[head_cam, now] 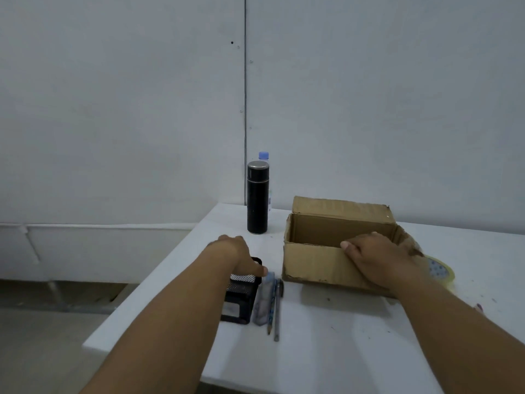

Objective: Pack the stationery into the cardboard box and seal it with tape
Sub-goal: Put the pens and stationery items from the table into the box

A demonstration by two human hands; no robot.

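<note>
Item 1. Left hand point(237, 251): lies over the top of the black mesh pen holder point(241, 294), fingers draped down its far side, thumb at the near rim. Whether it has closed into a grip cannot be told.

Item 2. Black mesh pen holder: stands on the white table point(326, 351), near its left edge. Judged light, rigid wire mesh, hollow; best taken by the rim or by two opposite walls. Should not slip.

Item 3. Pale wrapped packet point(262, 302): touching the holder's right side, lying flat. Contents unclear. Probably light and slightly soft; lift by its long sides.

Item 4. Pencil point(271, 308) and pen point(278, 311): side by side just right of the packet, parallel, apart from the box. Thin, stiff, apt to roll; pinch both together at mid-length.

Item 5. Black flask point(257, 197), with a blue-capped bottle point(264, 155) behind it: upright at the table's far edge. Not stationery.

Item 6. Cardboard box point(312, 263): open, far flap raised, interior appears empty. Light, creased, liable to slide.

Item 7. Right hand point(377, 257): spread flat over the box's near wall, fingers over its rim, steadying it rather than clasping.

Item 8. Tape roll point(440, 270): flat on the table just right of the box, partly hidden by the right hand.
</note>
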